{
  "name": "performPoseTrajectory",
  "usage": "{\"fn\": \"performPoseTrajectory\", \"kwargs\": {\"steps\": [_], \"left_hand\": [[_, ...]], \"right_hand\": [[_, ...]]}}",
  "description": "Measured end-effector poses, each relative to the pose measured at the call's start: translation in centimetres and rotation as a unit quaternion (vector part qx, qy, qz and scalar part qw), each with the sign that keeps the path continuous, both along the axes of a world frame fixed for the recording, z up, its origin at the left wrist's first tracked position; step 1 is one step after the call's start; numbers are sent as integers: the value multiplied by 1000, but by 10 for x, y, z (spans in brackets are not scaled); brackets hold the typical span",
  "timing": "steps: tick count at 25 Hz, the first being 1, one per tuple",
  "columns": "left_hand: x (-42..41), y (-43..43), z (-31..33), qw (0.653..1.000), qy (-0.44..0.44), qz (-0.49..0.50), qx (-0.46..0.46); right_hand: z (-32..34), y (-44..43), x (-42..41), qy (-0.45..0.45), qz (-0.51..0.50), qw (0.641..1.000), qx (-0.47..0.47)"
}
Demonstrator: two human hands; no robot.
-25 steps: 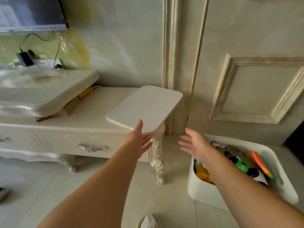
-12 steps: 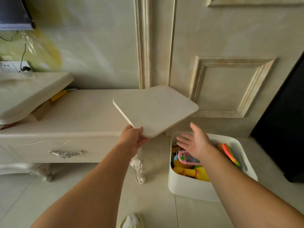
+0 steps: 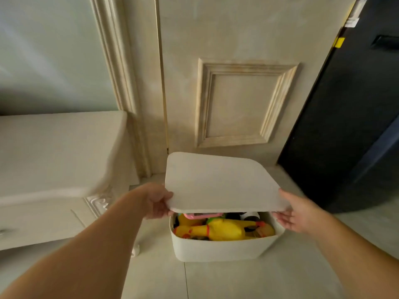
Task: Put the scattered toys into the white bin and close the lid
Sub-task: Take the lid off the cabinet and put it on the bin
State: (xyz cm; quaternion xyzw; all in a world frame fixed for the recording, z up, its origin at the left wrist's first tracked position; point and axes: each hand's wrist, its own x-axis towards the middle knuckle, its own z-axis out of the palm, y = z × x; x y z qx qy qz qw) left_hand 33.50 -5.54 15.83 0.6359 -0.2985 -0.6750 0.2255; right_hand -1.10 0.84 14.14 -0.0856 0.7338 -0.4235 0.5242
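Counter: standing at left.
Left hand: you are gripping the lid by its left edge, fingers curled.
Lid: hanging tilted over the bin on the floor, toys showing beneath.
Right hand: you are pinching the lid's right edge.

The left forearm fills the lower left of the frame and the right forearm the lower right, both bare up to the frame's edge. The left hand and right hand are bare as well.
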Motion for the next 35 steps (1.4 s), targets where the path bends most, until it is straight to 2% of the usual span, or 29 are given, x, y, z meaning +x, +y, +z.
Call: {"fn": "performPoseTrajectory", "kwargs": {"steps": [2,6,11,13,16,20,24,27,32,35], "left_hand": [[-8,-5,-16,997,-73,-31,24],[-18,-1,-45,973,-201,-109,28],[-15,5,-41,937,-267,-224,20],[-13,9,-43,931,-262,-252,35],[-13,16,-44,953,-181,-238,46],[-16,12,-46,961,-158,-224,24],[-16,6,-51,964,-172,-204,16],[-20,4,-55,965,-203,-165,-6],[-25,2,-61,962,-226,-154,-16],[-25,8,-62,962,-221,-158,28]], "right_hand": [[-18,-2,-9,74,78,992,61],[-50,-1,-14,200,150,959,130],[-50,3,-9,198,175,955,136],[-51,5,-10,234,180,946,137],[-57,9,-16,305,162,926,153],[-65,14,-14,188,159,959,137],[-64,12,-10,89,93,989,71],[-67,11,-9,76,64,994,50],[-71,7,-11,96,64,992,43],[-76,9,-10,77,52,994,54]]}}
